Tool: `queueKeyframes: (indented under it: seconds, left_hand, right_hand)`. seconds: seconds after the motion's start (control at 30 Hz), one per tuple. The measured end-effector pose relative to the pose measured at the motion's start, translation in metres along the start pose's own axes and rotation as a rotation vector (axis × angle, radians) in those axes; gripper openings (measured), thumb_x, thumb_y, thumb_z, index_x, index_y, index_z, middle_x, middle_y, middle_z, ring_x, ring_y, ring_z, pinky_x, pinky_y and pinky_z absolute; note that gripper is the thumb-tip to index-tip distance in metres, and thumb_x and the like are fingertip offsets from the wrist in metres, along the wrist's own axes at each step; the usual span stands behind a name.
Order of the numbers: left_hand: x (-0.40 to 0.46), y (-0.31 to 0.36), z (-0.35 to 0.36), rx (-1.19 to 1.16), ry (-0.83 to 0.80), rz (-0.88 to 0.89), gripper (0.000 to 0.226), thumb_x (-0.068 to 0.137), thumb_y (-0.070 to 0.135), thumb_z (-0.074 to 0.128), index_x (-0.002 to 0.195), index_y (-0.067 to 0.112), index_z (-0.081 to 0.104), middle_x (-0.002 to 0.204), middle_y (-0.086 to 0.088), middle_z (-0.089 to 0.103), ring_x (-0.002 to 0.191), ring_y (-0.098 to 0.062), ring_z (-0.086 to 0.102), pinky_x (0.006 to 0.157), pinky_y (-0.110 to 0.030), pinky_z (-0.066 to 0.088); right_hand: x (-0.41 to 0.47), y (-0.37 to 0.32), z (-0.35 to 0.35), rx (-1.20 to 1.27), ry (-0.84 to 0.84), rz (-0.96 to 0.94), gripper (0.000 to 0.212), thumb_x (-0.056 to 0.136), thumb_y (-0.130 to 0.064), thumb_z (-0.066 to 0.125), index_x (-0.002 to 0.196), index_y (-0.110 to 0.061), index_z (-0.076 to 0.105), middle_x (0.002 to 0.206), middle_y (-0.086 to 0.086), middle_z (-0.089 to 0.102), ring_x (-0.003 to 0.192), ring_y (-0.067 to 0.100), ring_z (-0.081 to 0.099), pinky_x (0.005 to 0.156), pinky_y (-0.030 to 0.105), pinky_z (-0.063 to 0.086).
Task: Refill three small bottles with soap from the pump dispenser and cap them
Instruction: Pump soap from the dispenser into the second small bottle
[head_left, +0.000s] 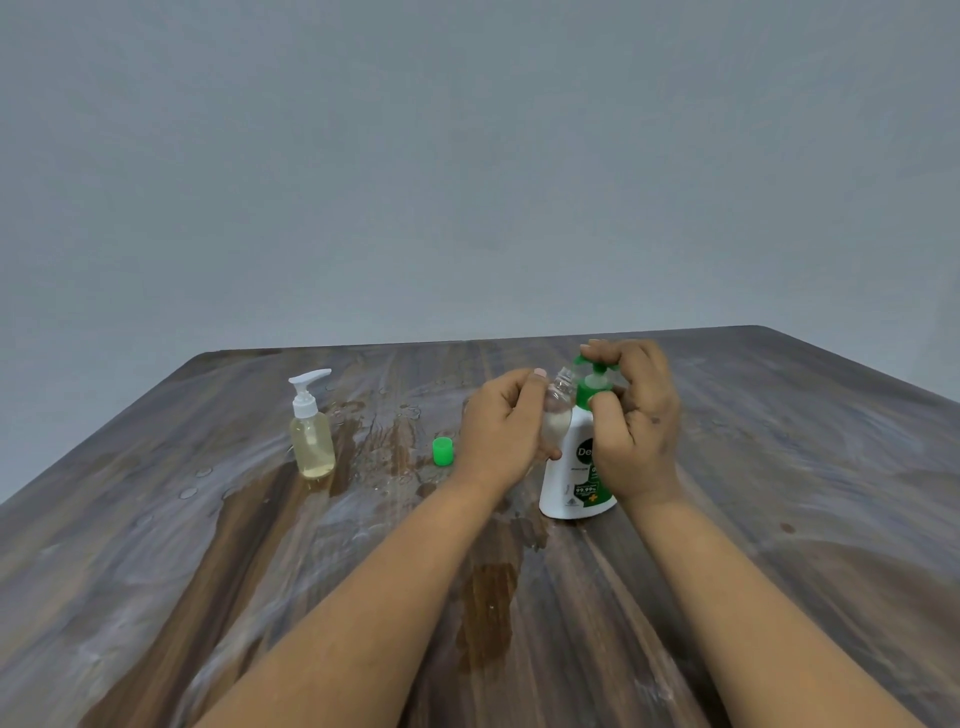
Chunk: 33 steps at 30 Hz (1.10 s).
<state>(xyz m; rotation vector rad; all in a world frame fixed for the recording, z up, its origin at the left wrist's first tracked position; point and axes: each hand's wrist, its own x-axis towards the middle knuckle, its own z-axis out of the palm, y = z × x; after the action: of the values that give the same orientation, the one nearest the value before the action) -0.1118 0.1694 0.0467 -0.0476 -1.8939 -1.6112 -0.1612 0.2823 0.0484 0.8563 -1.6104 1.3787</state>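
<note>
Wet streaks cover the wooden table (208, 571). Her left hand (501, 436) grips a small clear bottle (556, 415) at the nozzle; right hand (634, 415) fingers curl over the green pump dispenser (574, 467). Misaligned, soap could spill; green cap (442, 450) waits nearby.

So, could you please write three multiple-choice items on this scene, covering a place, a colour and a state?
1. Where is the loose cap?
A. On the table, left of the left hand
B. On the small bottle
C. Beside the right hand

2. What colour is the dispenser's pump?
A. White
B. Green
C. Blue

3. What is the left hand doing?
A. Resting flat
B. Holding a small clear bottle at the nozzle
C. Gripping the cap

Answers: A, it lies on the wood; B, green above the white body; B, fingers curl round it.
</note>
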Motion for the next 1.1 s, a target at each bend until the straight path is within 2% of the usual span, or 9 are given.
queueKeyframes:
  seconds: [0.17, 0.27, 0.43, 0.57, 0.73, 0.8, 0.9, 1.0, 1.1]
  left_hand:
    - [0.0013, -0.0033, 0.0009, 0.007, -0.001, -0.005, 0.043, 0.103, 0.024, 0.046, 0.062, 0.016, 0.055, 0.047, 0.003, 0.058, 0.040, -0.022, 0.061, 0.037, -0.021, 0.041]
    - [0.0022, -0.0050, 0.0006, 0.027, -0.001, 0.012, 0.043, 0.102, 0.025, 0.046, 0.062, 0.015, 0.054, 0.045, 0.002, 0.056, 0.041, -0.024, 0.062, 0.038, -0.021, 0.041]
    - [0.0032, -0.0073, 0.0002, 0.049, -0.002, 0.029, 0.044, 0.102, 0.025, 0.046, 0.064, 0.004, 0.054, 0.045, 0.000, 0.055, 0.044, -0.026, 0.060, 0.050, -0.040, 0.049]
    - [0.0038, -0.0075, 0.0011, 0.039, 0.005, 0.030, 0.043, 0.102, 0.024, 0.046, 0.065, 0.004, 0.055, 0.046, 0.002, 0.055, 0.043, -0.024, 0.059, 0.049, -0.037, 0.047]
    - [0.0034, -0.0069, 0.0008, 0.042, 0.003, 0.027, 0.043, 0.102, 0.025, 0.046, 0.061, 0.014, 0.056, 0.048, 0.001, 0.058, 0.045, -0.031, 0.062, 0.046, -0.029, 0.044]
    - [0.0036, -0.0069, -0.0006, 0.036, 0.000, 0.027, 0.044, 0.102, 0.025, 0.046, 0.063, 0.010, 0.056, 0.049, 0.001, 0.058, 0.045, -0.031, 0.062, 0.045, -0.029, 0.044]
    - [0.0036, -0.0062, -0.0005, 0.053, 0.000, 0.034, 0.044, 0.102, 0.025, 0.045, 0.065, 0.004, 0.056, 0.049, 0.000, 0.058, 0.046, -0.031, 0.061, 0.048, -0.034, 0.047]
    - [0.0027, -0.0049, 0.0002, 0.050, -0.002, 0.032, 0.043, 0.103, 0.024, 0.045, 0.063, 0.011, 0.056, 0.049, 0.003, 0.057, 0.044, -0.029, 0.061, 0.045, -0.031, 0.046]
    - [0.0031, -0.0048, -0.0004, 0.060, 0.005, 0.029, 0.043, 0.103, 0.025, 0.045, 0.064, 0.010, 0.056, 0.048, 0.002, 0.058, 0.047, -0.033, 0.063, 0.048, -0.035, 0.046]
  right_hand:
    - [0.0014, 0.0009, 0.0001, 0.014, 0.008, 0.022, 0.031, 0.073, -0.015, 0.040, 0.089, -0.009, 0.066, 0.090, -0.002, 0.059, 0.089, 0.020, 0.057, 0.073, 0.026, 0.046]
    - [0.0012, 0.0017, 0.0009, 0.002, 0.011, 0.032, 0.028, 0.073, -0.012, 0.039, 0.082, -0.007, 0.065, 0.086, -0.001, 0.059, 0.085, 0.024, 0.058, 0.070, 0.027, 0.046]
    - [0.0009, 0.0009, -0.0005, 0.026, 0.003, 0.006, 0.030, 0.071, -0.012, 0.042, 0.091, -0.011, 0.065, 0.091, -0.009, 0.057, 0.088, 0.024, 0.057, 0.072, 0.034, 0.048]
    - [0.0007, 0.0018, -0.0015, 0.014, -0.014, -0.016, 0.034, 0.071, -0.012, 0.043, 0.096, -0.012, 0.066, 0.095, -0.010, 0.057, 0.092, 0.021, 0.057, 0.075, 0.037, 0.049]
    - [0.0007, 0.0040, 0.0010, 0.012, 0.003, 0.027, 0.032, 0.072, -0.016, 0.040, 0.086, -0.005, 0.067, 0.090, 0.002, 0.061, 0.088, 0.024, 0.058, 0.072, 0.038, 0.049]
    - [0.0011, 0.0039, 0.0017, 0.018, 0.005, 0.042, 0.029, 0.072, -0.012, 0.041, 0.083, -0.004, 0.066, 0.087, 0.004, 0.060, 0.086, 0.025, 0.058, 0.071, 0.039, 0.049]
    - [0.0012, 0.0029, 0.0004, 0.014, 0.004, 0.027, 0.028, 0.071, -0.006, 0.043, 0.087, -0.007, 0.066, 0.089, -0.003, 0.058, 0.087, 0.022, 0.057, 0.072, 0.036, 0.048]
    - [0.0009, 0.0022, -0.0004, 0.021, -0.009, -0.017, 0.032, 0.070, -0.004, 0.044, 0.094, -0.009, 0.065, 0.093, -0.014, 0.056, 0.091, 0.020, 0.057, 0.075, 0.035, 0.049]
    - [0.0011, 0.0019, -0.0007, 0.036, -0.006, 0.003, 0.031, 0.072, -0.009, 0.043, 0.093, -0.010, 0.065, 0.092, -0.011, 0.057, 0.090, 0.021, 0.057, 0.074, 0.035, 0.049]
